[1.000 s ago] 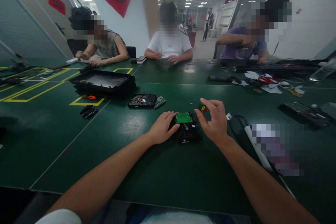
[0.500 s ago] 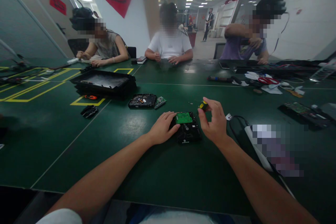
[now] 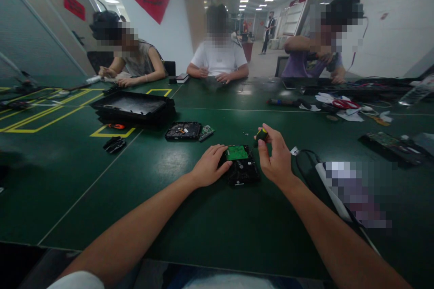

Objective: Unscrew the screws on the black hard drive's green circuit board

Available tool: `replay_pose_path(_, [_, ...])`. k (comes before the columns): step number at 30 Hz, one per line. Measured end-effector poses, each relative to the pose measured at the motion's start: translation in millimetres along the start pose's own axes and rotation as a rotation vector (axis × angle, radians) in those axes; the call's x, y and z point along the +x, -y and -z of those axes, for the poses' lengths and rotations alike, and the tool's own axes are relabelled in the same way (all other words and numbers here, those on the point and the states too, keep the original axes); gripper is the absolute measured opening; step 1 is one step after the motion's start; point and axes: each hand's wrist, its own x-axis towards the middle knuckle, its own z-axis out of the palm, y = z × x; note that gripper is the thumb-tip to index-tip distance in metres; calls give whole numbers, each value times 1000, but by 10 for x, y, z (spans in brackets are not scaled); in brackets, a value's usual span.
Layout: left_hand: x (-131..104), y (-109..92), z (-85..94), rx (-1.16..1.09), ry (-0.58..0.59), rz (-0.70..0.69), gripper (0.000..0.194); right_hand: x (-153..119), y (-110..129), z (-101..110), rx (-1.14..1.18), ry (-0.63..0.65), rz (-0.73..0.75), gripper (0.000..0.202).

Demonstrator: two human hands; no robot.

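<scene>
A black hard drive (image 3: 244,174) with a green circuit board (image 3: 237,152) on its far half lies flat on the table in front of me. My left hand (image 3: 210,166) grips its left side, thumb over the top and fingers along the far left edge. Just off the drive's far right corner, my right hand (image 3: 276,157) pinches the yellow-and-dark handle of a small screwdriver (image 3: 261,134) between thumb and fingertips. I cannot make out the screwdriver's tip. Beyond the drive lie another opened hard drive (image 3: 183,131) and a loose circuit board (image 3: 206,132).
Stacked black trays (image 3: 134,106) stand at the left, near an orange-handled tool (image 3: 117,126) and black parts (image 3: 114,144). A cable (image 3: 307,151) and white power strip (image 3: 334,192) lie right of my hand. Red scissors (image 3: 346,104) sit farther back. Three people sit opposite.
My right hand has shifted slightly, and the screwdriver handle has turned in its fingers, showing a darker side. My left hand and the hard drive stay in place.
</scene>
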Motion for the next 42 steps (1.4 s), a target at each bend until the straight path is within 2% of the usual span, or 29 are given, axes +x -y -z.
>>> replay_pose_path(8, [1,7,-6,-2,4,-3,61,28,-5,29,-54,-55,41,44])
replay_pose_path(14, [5,-6,3,-6,5,9,61,-8,-28,17,15,4,-2,52])
replay_pose_path(20, [3,4,-7,-3,6,11,62,23,-29,35,-75,-71,32,43])
replay_pose_path(26, [4,12,-8,-3,6,15,61,-2,-48,10,13,-14,-26,50])
replay_pose_path(32, [-1,12,-11,-1,4,5,62,23,-13,26,-61,-76,33,43])
replay_pose_path(38, [1,14,-12,5,12,16,63,4,-33,16,30,2,-2,54])
replay_pose_path(42, [2,7,-9,-3,11,19,63,10,-32,24,-12,-29,27,50])
